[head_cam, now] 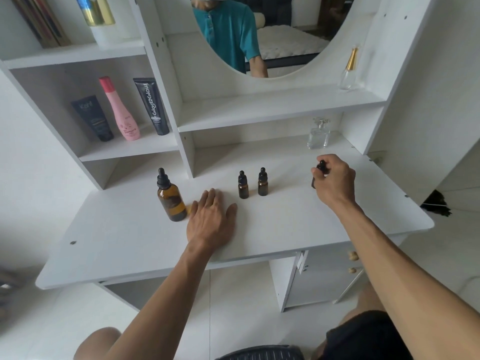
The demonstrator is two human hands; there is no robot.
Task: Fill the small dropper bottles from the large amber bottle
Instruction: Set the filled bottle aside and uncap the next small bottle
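Observation:
The large amber bottle (171,201) with a black dropper cap stands upright on the white desk (124,245), left of centre. My left hand (211,219) lies flat on the desk just right of it, fingers straight. Two small amber dropper bottles (243,187) (262,183) stand side by side near the middle, caps on. Further right, my right hand (333,179) grips a third small dropper bottle (319,168); only its black cap and a sliver of its body show past my fingers.
A clear glass perfume bottle (319,136) stands at the back right of the desk, another with a gold cap (349,71) on the shelf above. Two black tubes and a pink bottle (122,110) stand in the left cubby. A round mirror (259,35) hangs behind.

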